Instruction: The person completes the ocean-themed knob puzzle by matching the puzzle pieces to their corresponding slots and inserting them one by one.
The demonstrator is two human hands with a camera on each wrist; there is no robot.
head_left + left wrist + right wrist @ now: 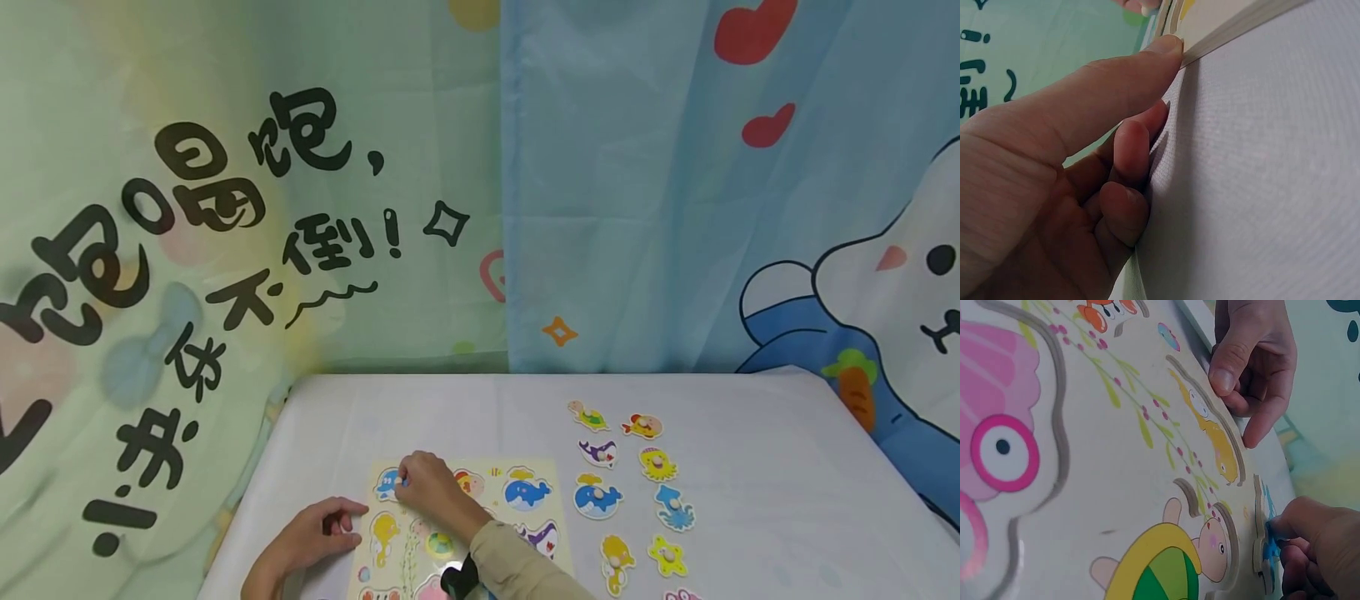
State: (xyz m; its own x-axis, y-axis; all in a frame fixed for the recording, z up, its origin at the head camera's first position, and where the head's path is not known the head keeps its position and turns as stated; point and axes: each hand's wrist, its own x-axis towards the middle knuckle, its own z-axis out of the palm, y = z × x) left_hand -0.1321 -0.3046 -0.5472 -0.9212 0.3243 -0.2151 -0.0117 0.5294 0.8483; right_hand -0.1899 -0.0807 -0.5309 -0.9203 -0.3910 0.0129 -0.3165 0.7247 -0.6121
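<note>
Puzzle board [1097, 487] lies flat on the white worktop [772, 500], low in my head feed, its pale surface printed with sea animals inside cut outlines. I see the right hand [435, 492] bent over the board's far left corner, thumb and finger pinching a blue piece [387, 484]; the fingers cover part of it, so I can't tell whether it sits fully down in its recess. The left hand [318, 533] is at the board's left edge, thumb and forefinger spread and touching it, the other fingers loosely curled; my left wrist feed shows the thumb tip right against the wood. Just inside that edge, a yellow seahorse picture [385, 536] shows in its recess. To the right of the board, loose pieces lie apart on the worktop: turtle [588, 416], red and yellow fish [642, 427], purple whale [597, 453], yellow octopus [658, 464], blue whale [597, 500], blue octopus [675, 507], loose seahorse [617, 564] and yellow star [667, 556]. Behind hang a green cloth [390, 333] with black lettering and a blue cloth [600, 208].
</note>
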